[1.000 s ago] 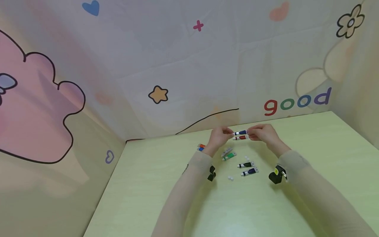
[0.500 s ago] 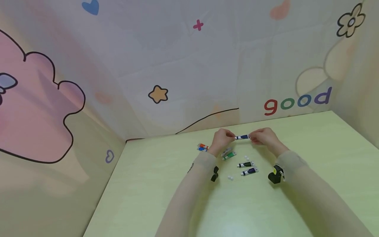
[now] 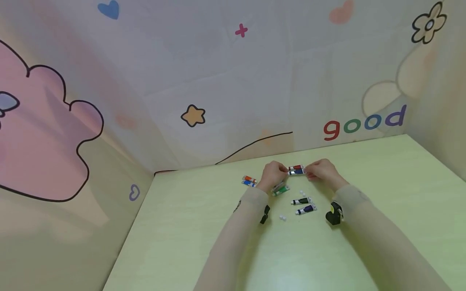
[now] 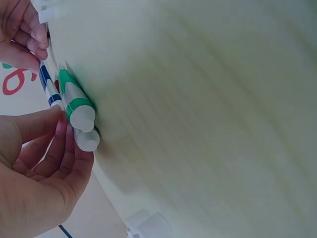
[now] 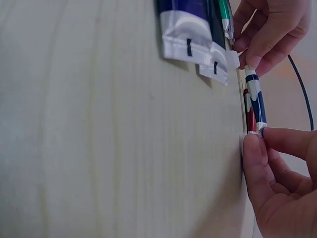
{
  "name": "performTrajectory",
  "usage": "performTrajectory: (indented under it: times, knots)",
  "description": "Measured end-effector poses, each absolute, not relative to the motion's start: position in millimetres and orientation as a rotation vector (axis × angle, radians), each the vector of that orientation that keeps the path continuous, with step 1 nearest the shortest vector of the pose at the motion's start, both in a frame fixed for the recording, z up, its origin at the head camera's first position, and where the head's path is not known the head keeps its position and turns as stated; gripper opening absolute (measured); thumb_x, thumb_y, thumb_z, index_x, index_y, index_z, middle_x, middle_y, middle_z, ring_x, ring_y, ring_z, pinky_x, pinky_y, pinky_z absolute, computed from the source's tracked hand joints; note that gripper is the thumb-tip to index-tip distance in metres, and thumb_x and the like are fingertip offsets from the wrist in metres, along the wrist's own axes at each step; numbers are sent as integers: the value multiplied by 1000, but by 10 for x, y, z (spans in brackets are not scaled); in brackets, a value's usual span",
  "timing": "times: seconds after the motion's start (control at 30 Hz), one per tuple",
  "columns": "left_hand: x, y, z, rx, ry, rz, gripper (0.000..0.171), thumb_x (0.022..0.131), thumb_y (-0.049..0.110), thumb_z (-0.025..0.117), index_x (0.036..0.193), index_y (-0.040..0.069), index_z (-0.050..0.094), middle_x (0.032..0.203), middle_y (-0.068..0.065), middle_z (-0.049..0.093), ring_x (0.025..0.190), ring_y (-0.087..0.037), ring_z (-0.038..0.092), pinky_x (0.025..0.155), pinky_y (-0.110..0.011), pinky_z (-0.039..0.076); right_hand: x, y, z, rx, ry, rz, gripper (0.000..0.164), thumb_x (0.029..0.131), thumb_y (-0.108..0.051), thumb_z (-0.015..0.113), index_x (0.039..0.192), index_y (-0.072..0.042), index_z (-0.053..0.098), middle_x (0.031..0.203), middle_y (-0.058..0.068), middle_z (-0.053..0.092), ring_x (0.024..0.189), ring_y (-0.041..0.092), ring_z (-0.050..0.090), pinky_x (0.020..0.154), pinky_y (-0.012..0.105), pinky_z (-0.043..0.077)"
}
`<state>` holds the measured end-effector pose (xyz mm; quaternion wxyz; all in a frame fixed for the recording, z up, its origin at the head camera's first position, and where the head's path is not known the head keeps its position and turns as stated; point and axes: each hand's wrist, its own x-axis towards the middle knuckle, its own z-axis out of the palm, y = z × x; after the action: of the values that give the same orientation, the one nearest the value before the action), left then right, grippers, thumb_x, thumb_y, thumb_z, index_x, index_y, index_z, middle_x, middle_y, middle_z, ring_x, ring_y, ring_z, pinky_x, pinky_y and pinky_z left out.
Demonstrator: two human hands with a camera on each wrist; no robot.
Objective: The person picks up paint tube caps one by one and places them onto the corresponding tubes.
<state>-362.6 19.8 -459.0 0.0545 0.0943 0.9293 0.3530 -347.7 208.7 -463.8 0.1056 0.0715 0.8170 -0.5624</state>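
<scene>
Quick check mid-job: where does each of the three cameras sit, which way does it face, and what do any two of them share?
Head: above, looking forward and down at the green table; both sleeved arms, left hand and right hand show.
Left wrist: low by the tabletop, facing the green paint tube; left palm and the right hand's fingertips show.
Right wrist: low by the tabletop, facing the dark blue paint tube; both hands show.
Shared: all three show the blue paint tube pinched at each end.
</scene>
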Motion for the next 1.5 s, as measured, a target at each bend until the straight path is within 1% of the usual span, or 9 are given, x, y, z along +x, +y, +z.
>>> performTrajectory:
  times: [0.27,0.6,1.03,1.23,1.5]
  knots:
    - [-3626,213,-4612,207,2819,1104,10,95,8,69,99,8,78,99,-2,72,89,-13,59,86,-31,52,-3472,2049,-4641,274,2463,-1594,39,99,-15,62,125,14,59,95,11,67,71,11,60,66,20,54]
    - [-3637,258,-4635,196,2838,1142,10,96,10,69,99,7,78,99,-3,72,89,-15,61,86,-33,52,-3529,2030,-4673,373,2482,-1583,38,99,-16,63,124,11,62,90,9,67,64,9,62,63,20,54]
    - [-3624,267,-4628,177,2847,1163,10,96,12,69,97,8,78,101,-4,72,92,-16,61,87,-34,52,-3547,2028,-4673,370,2533,-1548,33,97,-13,65,119,13,64,76,5,67,55,7,62,57,20,53]
    - [-3639,267,-4630,135,2829,1195,9,96,12,70,95,8,78,101,-3,72,91,-15,61,87,-34,52,-3534,2011,-4654,346,2565,-1520,33,97,-12,65,117,14,64,76,6,67,55,7,62,57,20,52]
    - [-3652,247,-4645,150,2822,1222,9,95,12,70,95,7,78,99,-4,71,87,-14,59,84,-34,52,-3524,2008,-4653,318,2581,-1517,32,97,-11,64,116,15,65,77,7,68,56,7,62,57,20,53]
